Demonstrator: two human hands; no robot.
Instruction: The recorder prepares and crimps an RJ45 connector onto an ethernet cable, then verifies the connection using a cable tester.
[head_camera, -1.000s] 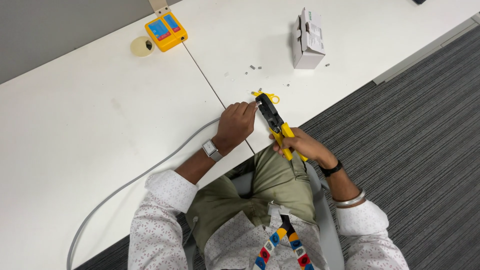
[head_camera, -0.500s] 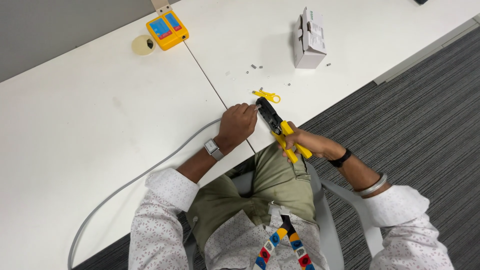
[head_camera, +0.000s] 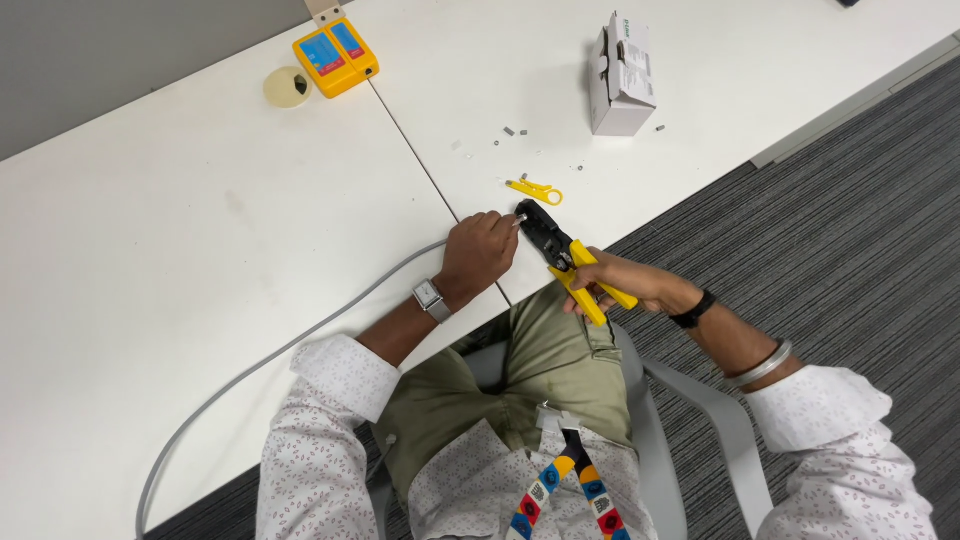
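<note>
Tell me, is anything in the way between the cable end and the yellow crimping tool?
Nothing visible. The left hand holds the grey cable end right at the crimping tool head, gripped by the right hand.

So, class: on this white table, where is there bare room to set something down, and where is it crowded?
Bare: the wide stretch of table between the round tape roll, the grey cable and the left edge; also right of the white box. Crowded: around the yellow stripper, small loose bits, left hand and crimping tool held by the right hand.
</note>
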